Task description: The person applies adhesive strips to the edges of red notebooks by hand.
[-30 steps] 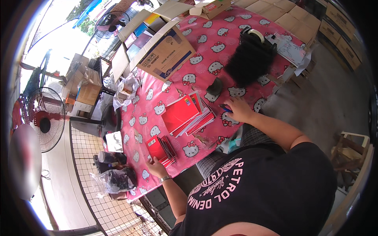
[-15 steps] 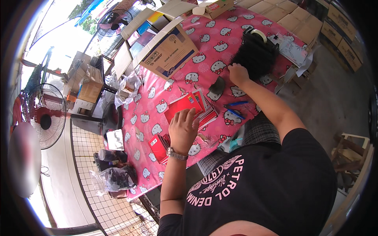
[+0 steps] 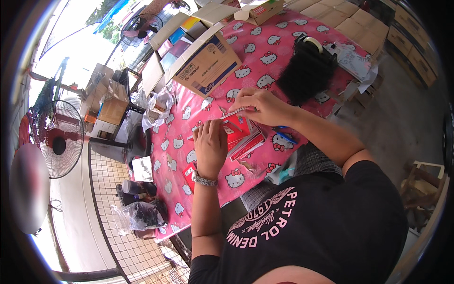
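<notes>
Your right hand [image 3: 263, 107] had its grip clamped on a ribbed strip [image 3: 235, 112] above red notebooks [image 3: 246, 144], piled toward the surface's [image 3: 253, 56] near edge. Left hand [image 3: 210, 146] at the pile's left side; cannot tell its grip. Blue-handled tool [image 3: 287, 137] lay right, by that edge.

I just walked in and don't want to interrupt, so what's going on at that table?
Someone is handling a red-covered paper notebook over a pink patterned table. Their right hand seems to pinch its spiral-bound edge; their left hand is at the other end, its exact grip hidden. Below is a loose pile of red-covered notebooks. A blue-handled tool lies beside it, untouched, and a smaller red stack sits partly behind the left wrist.
</notes>
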### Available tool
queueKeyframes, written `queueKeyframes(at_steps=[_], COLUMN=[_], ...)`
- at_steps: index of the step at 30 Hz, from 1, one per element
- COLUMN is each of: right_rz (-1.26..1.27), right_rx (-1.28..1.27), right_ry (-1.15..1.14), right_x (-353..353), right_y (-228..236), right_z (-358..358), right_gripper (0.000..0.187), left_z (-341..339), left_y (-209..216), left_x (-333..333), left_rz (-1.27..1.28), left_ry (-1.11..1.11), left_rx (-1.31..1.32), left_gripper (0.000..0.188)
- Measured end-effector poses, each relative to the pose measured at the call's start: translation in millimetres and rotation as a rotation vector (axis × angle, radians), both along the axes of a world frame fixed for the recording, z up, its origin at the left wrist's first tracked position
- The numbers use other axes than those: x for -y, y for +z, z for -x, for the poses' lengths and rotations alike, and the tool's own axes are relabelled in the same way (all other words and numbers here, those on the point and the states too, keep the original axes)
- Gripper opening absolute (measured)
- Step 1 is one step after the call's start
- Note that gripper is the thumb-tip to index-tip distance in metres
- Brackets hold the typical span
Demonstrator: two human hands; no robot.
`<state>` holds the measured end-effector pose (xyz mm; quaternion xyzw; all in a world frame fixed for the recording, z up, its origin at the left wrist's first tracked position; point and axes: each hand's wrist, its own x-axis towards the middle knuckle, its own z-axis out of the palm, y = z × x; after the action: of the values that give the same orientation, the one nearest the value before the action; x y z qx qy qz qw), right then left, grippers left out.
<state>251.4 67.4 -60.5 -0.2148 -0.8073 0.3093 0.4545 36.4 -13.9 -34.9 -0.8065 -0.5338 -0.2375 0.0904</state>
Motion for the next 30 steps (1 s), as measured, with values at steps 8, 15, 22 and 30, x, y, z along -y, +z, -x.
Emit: queueKeyframes(at_steps=[8, 15, 22, 30], right_rz=[-0.075, 0.037, 0.001, 1.002], right_rx=[0.026, 0.115, 0.371, -0.057], right_ry=[0.005, 0.085, 0.048, 0.445], right_x=[3, 2, 19, -34], right_y=[7, 5, 37, 5], right_z=[0, -5, -5, 8], right_gripper=[0.026, 0.028, 0.034, 0.023], left_z=[-2, -13, -21, -6], left_y=[-9, -9, -5, -12], left_x=[1, 3, 5, 9], left_rz=[-0.09, -0.099, -0.056, -0.032], left_ry=[-0.021, 0.044, 0.069, 0.003], left_rx=[0.074, 0.072, -0.065, 0.061], left_gripper=[0.014, 0.019, 0.024, 0.02])
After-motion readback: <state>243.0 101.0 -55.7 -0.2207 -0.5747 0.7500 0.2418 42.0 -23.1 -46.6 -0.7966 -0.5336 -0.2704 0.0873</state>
